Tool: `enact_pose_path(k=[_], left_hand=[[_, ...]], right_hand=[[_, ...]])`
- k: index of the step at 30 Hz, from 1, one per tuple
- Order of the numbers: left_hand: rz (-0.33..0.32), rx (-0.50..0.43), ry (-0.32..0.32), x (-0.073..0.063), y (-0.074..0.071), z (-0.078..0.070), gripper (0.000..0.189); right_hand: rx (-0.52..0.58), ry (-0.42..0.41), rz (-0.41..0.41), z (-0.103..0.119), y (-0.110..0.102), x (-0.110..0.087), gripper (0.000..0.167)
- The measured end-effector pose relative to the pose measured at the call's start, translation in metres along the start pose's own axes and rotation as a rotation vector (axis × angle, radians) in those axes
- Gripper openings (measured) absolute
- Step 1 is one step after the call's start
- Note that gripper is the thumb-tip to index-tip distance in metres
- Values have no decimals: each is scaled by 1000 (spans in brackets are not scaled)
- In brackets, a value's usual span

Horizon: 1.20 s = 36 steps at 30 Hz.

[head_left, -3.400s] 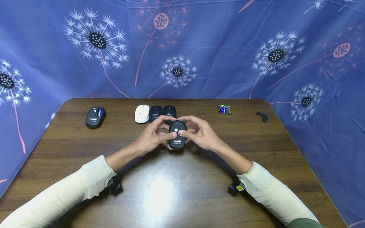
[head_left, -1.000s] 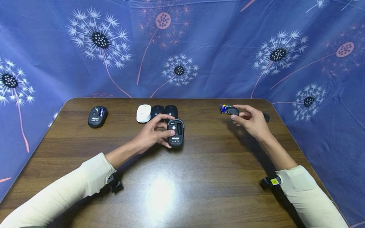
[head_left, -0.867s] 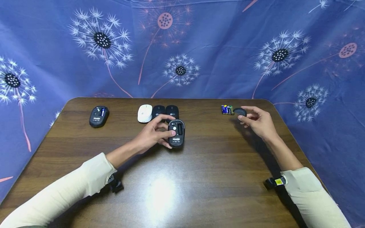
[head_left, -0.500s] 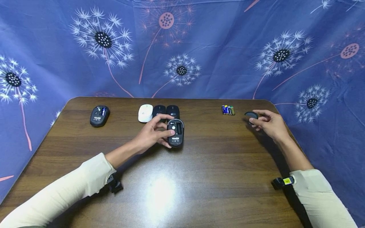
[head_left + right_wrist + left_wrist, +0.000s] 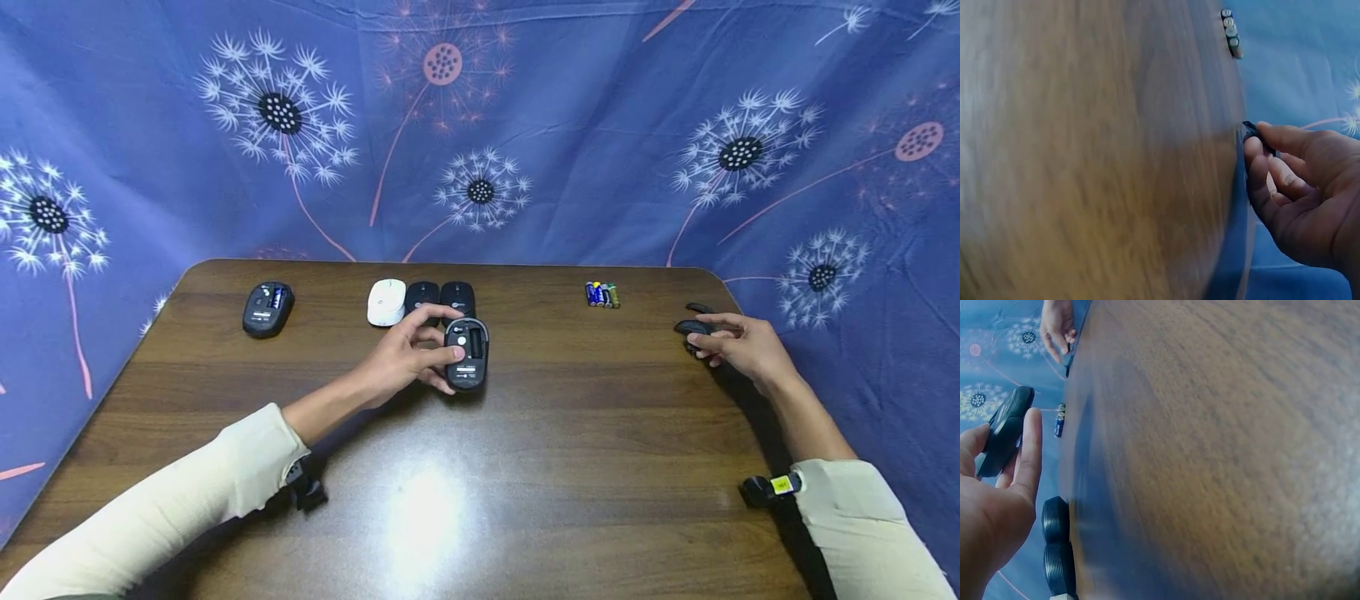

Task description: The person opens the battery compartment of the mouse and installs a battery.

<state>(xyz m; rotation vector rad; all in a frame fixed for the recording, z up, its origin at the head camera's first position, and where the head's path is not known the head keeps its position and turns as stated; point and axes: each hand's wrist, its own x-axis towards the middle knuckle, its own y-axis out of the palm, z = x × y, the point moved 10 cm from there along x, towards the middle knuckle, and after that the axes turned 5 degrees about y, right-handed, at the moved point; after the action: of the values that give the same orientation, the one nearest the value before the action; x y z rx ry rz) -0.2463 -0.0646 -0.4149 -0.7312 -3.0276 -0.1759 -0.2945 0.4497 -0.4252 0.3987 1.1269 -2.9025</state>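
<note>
My left hand (image 5: 408, 358) holds a black computer mouse (image 5: 467, 371) above the table's middle, underside up, thumb across its base. Its battery bay is uncovered and looks vacant. At the table's right side my right hand (image 5: 742, 343) pinches a curved black battery cover (image 5: 692, 327) between thumb and fingers. A second black cover (image 5: 701, 308) lies just behind it, partly hidden. In the left wrist view the mouse (image 5: 1007, 431) tilts between thumb and fingers. The right wrist view shows the pinched cover (image 5: 1260, 134) at the fingertips, mostly edge-on.
A white mouse (image 5: 386, 302) and two black mice (image 5: 422, 302) stand side by side at the back. Another black mouse (image 5: 267, 310) lies upturned at the back left with a battery in its bay. Several batteries (image 5: 603, 295) sit in a row at the back right.
Both hands were on the mouse at first. The cover came off it, and my right hand has carried that cover rightward past the batteries to the other cover. My left hand has stayed put.
</note>
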Motion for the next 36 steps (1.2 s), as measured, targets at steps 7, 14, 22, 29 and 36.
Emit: enact_pose_path(k=[7,14,22,29,36], left_hand=[[0,16,-13,-1,-1,-2,63],[-8,2,-23,-2,-2,0,59],[5,-2,-23,-2,-2,1,61],[7,-14,-21,-1,0,1,62],[2,-16,-24,-1,0,0,63]], right_hand=[[-143,-12,-14,-7,-11,1,67],[-250,-18,-7,-7,-15,4,66],[-263,27,43,-11,-15,5,73],[-275,18,5,-7,-20,5,73],[-292,-20,-100,10,-19,9,69]])
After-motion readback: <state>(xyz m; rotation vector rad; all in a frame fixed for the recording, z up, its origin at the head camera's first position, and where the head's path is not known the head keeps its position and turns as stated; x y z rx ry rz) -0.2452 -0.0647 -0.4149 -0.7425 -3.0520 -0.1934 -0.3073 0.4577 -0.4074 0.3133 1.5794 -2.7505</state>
